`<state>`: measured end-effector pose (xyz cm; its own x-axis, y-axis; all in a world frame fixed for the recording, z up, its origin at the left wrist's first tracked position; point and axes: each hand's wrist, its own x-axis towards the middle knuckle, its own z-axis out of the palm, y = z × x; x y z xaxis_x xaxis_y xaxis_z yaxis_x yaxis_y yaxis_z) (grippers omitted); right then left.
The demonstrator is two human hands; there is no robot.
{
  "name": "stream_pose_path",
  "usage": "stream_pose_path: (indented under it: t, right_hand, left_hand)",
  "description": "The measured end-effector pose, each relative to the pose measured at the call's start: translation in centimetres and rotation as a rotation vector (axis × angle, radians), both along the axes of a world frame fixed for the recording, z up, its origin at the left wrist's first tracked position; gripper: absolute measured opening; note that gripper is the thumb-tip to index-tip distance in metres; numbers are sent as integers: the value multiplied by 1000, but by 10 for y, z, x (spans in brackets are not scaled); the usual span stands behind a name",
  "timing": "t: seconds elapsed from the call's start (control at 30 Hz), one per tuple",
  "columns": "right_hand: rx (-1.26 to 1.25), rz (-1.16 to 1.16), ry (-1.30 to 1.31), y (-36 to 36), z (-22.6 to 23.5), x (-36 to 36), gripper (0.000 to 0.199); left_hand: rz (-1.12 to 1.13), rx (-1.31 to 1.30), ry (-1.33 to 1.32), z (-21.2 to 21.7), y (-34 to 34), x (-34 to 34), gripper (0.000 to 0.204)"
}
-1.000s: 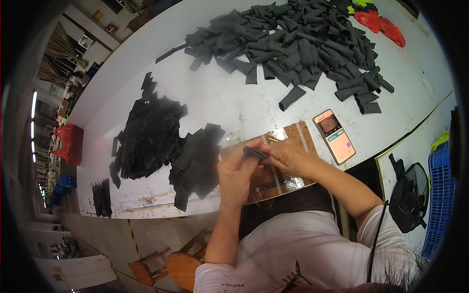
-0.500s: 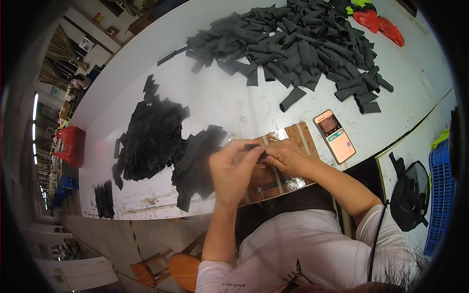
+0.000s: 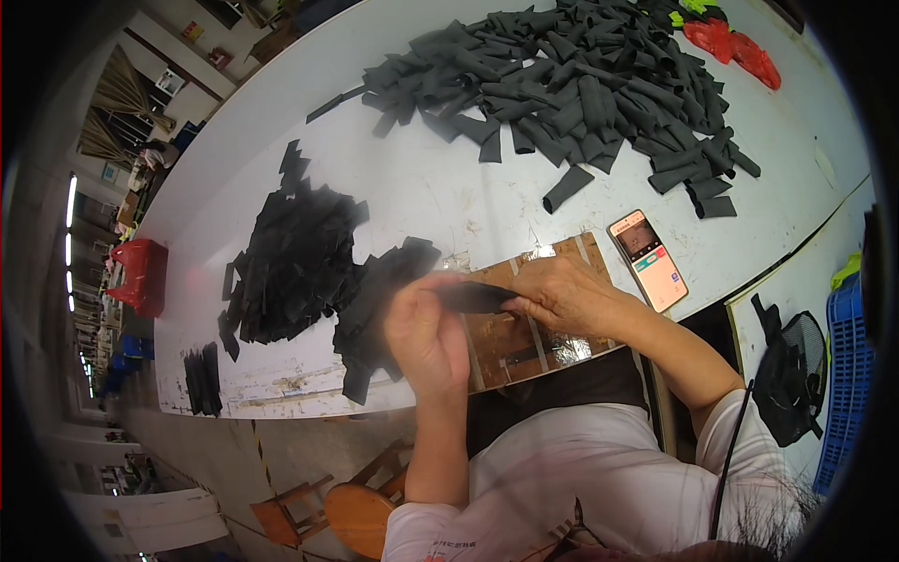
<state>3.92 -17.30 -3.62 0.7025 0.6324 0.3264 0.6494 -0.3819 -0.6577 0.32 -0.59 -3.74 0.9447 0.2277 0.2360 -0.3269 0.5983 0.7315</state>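
Above a glossy brown wooden board (image 3: 501, 356) at the near edge of the white table (image 3: 440, 201), a flat strip of black fabric (image 3: 476, 298) hangs between the person's two hands. The left hand (image 3: 426, 323) is clamped on the strip's left end, fingers above and thumb below, and the right hand (image 3: 567, 295) pinches the other end between thumb and fingertips. Half a second ago the strip was bunched small and dark between hands set close together; now the left hand has moved away to the left and the strip lies drawn out lengthwise, so the handling seems to have gone from working at one end to straightening the piece. A spread-out pile of flat black fabric pieces (image 3: 300, 267) sits beyond the left hand, a large heap of dark grey tubular fabric pieces (image 3: 581, 108) lies across the far side, and a lit smartphone (image 3: 648, 260) rests just beside the board. The left hand is blurred, its fingertips hard to make out, and it covers the strip's end. Whether the strip is a tube or a single layer cannot be told. The heap is cut off at the upper edge.
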Motion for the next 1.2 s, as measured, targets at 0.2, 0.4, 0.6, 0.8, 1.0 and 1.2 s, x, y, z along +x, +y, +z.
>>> stream_pose_path:
  t: [0.2,0.4,0.6,0.8,1.0,1.2]
  right_hand:
    - [-37,-33,-3,1,-14,-8,15]
    - [35,-111,-63,13,-20,-12,19]
    - [302,49,411,11,49,42,47]
    - [212,-647,89,-17,24,89,54]
    - [158,-165,314,21,0,-46,19]
    - [115,-30,312,56,-24,-62,18]
  left_hand:
    - [-67,-85,16,0,-5,-5,14]
    - [-18,58,-17,-6,-11,-10,16]
    - [434,608,299,-51,4,-35,15]
    - [928,1652,436,-92,79,-33,36]
    - [669,1850,490,-110,132,-38,18]
    - [468,1004,507,-80,134,-35,15]
